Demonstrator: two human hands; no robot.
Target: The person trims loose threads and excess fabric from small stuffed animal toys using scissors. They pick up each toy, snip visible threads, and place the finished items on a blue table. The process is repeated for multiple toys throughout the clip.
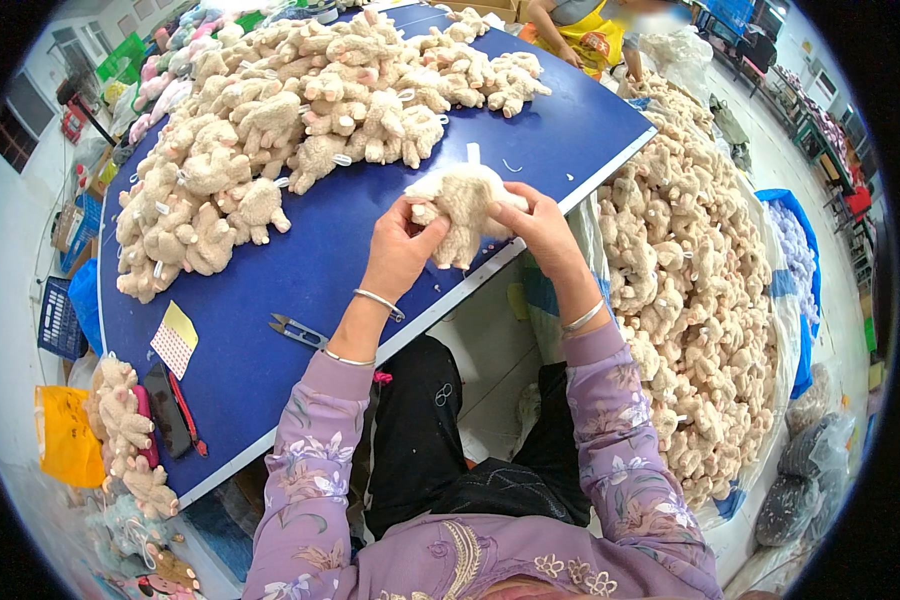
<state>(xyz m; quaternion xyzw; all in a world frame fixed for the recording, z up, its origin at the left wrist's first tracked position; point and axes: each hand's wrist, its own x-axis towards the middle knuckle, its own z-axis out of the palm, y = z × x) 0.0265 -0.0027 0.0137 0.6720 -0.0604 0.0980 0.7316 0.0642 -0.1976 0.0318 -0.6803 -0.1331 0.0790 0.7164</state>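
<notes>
Between my two hands is a cream fleecy plush toy [462,215], with a white tag or loop sticking up at its top. My left hand [406,243] pinches its left side between thumb and fingers. On the other side my right hand [540,228] grips it, thumb on the front. The toy is held up over the near edge of the blue table [370,240]. Thread snips [298,330] lie on the table by my left wrist.
Many similar plush toys [300,90] are heaped on the table's far side; another big heap [700,290] fills a sack on the right. A sticker sheet [174,338], a phone [167,410] and a red pen-like tool [187,415] lie at left. Another person's hand [568,55] shows beyond the table.
</notes>
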